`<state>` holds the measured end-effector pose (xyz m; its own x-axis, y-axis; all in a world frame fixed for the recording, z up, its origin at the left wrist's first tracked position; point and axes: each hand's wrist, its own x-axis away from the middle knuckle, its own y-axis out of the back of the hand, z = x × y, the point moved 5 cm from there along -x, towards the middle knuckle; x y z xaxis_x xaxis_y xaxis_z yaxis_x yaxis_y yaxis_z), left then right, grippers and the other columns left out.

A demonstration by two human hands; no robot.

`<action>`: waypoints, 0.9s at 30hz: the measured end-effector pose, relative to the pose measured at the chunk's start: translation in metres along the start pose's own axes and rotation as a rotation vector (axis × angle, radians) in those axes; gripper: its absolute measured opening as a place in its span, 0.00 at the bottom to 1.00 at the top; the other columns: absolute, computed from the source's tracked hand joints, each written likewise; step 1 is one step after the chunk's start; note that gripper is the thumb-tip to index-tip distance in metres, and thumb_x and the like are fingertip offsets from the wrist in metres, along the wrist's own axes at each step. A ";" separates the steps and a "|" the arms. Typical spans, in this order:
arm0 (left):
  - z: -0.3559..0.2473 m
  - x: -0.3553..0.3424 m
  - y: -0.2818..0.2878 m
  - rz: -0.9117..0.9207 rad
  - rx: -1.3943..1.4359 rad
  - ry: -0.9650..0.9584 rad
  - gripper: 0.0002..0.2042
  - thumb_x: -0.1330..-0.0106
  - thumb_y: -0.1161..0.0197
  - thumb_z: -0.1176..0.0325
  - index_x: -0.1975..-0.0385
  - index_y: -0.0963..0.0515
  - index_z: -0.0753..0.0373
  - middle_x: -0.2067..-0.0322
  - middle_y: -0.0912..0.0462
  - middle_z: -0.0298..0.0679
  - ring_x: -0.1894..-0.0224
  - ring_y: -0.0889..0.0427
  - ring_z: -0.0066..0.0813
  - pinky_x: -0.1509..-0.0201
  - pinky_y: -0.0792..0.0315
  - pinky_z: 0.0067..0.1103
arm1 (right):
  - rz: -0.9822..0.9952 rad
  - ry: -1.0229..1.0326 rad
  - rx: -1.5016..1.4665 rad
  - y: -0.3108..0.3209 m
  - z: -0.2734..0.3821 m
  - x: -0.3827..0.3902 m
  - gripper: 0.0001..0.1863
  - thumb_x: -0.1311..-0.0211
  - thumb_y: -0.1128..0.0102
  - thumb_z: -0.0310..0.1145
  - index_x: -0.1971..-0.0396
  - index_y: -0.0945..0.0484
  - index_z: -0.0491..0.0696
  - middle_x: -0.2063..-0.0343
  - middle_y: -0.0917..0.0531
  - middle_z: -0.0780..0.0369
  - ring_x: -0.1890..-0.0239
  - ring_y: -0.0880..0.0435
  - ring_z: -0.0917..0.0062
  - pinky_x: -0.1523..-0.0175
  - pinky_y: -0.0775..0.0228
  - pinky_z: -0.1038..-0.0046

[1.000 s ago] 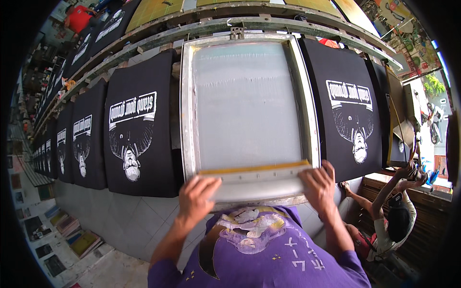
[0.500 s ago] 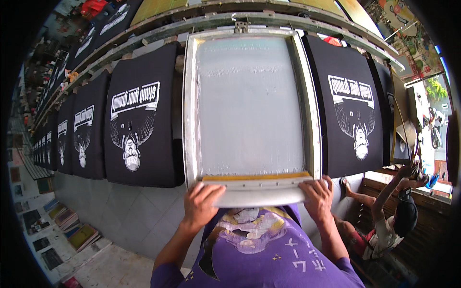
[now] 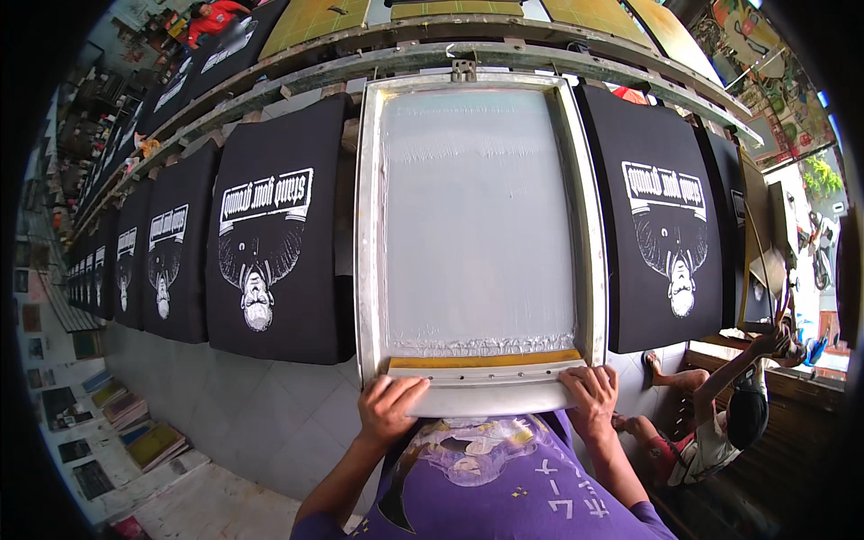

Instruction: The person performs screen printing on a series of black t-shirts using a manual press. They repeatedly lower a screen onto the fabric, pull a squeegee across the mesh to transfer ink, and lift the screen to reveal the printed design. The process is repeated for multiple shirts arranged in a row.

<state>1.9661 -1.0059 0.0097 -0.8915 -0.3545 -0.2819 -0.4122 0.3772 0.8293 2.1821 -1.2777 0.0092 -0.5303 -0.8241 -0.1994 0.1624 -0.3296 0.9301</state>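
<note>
A screen-printing frame (image 3: 593, 225) with pale metal sides lies lengthwise in front of me, its mesh coated with grey-white ink (image 3: 481, 234). Across its near end sits a wide squeegee (image 3: 490, 373) with a yellowish blade and a pale metal holder. My left hand (image 3: 389, 409) is closed round the squeegee's left end, and my right hand (image 3: 591, 396) grips its right end. A ridge of wet ink (image 3: 486, 345) lies just beyond the blade. Whatever is under the screen is hidden.
Black printed shirts flank the frame, one on the left (image 3: 297, 135) and one on the right (image 3: 621, 135), with several more beyond. A metal rail (image 3: 387, 61) runs behind. At right a person (image 3: 720, 432) sits low, arms raised; another in red (image 3: 214, 20) is far left.
My hands and the squeegee have come slightly nearer to me, and more of the ink ridge shows beyond the blade. The whole view has also shifted a little.
</note>
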 end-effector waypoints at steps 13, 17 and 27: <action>0.009 0.000 0.004 0.031 -0.021 -0.018 0.16 0.47 0.27 0.58 0.60 0.10 0.56 0.62 0.10 0.28 0.67 0.17 0.28 0.64 0.22 0.24 | 0.049 0.023 -0.041 0.001 0.002 -0.009 0.22 0.59 0.31 0.30 0.57 0.13 0.51 0.60 0.15 0.65 0.57 0.17 0.69 0.41 0.33 0.57; 0.014 0.006 -0.013 -0.081 -0.056 -0.047 0.22 0.40 0.32 0.42 0.61 0.10 0.54 0.62 0.10 0.27 0.65 0.15 0.28 0.62 0.22 0.24 | -0.095 0.012 -0.008 -0.019 -0.004 0.002 0.17 0.50 0.37 0.29 0.57 0.13 0.51 0.58 0.13 0.65 0.54 0.14 0.70 0.45 0.31 0.61; 0.080 -0.092 -0.042 -0.093 -0.132 -0.057 0.26 0.53 0.37 0.85 0.54 0.11 0.54 0.54 0.11 0.30 0.56 0.13 0.35 0.55 0.20 0.27 | -0.205 0.061 0.022 -0.050 -0.046 -0.114 0.19 0.54 0.35 0.26 0.57 0.16 0.50 0.57 0.14 0.62 0.52 0.15 0.67 0.44 0.31 0.61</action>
<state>2.0504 -0.9211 -0.0378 -0.8616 -0.3318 -0.3841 -0.4684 0.2283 0.8535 2.2727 -1.1887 -0.0290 -0.4987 -0.7676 -0.4025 0.0380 -0.4833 0.8746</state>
